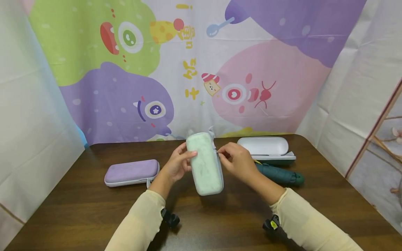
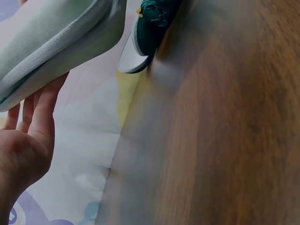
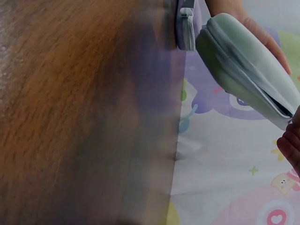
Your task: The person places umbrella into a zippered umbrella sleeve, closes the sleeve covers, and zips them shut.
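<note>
A pale green zippered case (image 1: 205, 169) stands tilted above the table, raised between both hands. My left hand (image 1: 178, 164) grips it from the left, thumb on the front face and fingers behind. At its right edge my right hand (image 1: 239, 163) pinches the zipper pull. In the right wrist view, a dark gap shows along the zipper (image 3: 277, 104) close to the right fingertips, while the rest of the seam is closed. The left wrist view shows the left fingers (image 2: 44, 110) supporting the case's side.
On the left lies a closed purple zippered case (image 1: 132, 172). A white case (image 1: 263, 145) stands open at the back right, with a folded dark green umbrella (image 1: 279, 174) in front of it. The brown table (image 1: 220, 223) ends at a cartoon-printed cloth (image 1: 194, 115).
</note>
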{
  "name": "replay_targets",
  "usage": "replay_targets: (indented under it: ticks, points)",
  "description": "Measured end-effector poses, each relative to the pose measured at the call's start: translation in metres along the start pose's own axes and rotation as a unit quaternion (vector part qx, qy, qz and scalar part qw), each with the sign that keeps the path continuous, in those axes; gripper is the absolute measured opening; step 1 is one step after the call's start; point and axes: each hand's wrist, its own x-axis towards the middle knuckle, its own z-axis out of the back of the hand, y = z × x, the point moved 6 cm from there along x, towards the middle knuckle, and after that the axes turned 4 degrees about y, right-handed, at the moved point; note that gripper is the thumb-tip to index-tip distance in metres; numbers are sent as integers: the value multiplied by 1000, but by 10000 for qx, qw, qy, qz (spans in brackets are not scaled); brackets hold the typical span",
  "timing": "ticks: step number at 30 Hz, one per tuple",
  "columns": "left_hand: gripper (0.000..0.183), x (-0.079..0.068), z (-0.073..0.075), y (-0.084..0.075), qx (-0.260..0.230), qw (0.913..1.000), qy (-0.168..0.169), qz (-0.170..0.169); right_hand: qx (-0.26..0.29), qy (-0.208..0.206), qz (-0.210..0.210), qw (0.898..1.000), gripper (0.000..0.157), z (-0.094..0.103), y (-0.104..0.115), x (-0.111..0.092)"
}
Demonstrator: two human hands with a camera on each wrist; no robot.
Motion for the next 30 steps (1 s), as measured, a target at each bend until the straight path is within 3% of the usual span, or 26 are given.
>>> replay_targets:
  ticks: [13,21,30]
  points:
    - [39,0,5,-4,-162,9994,-203,-248,13,-88,362,9993,13,-2,4,-7]
    - [36,-1,6,-8,-127,9985,-121,-513,18,-14,460,9989,14,-4,6,-10]
    - [28,-1,15,-9,-420,9944,-877,-403,-9,38,571,9984,14,-5,4,-14]
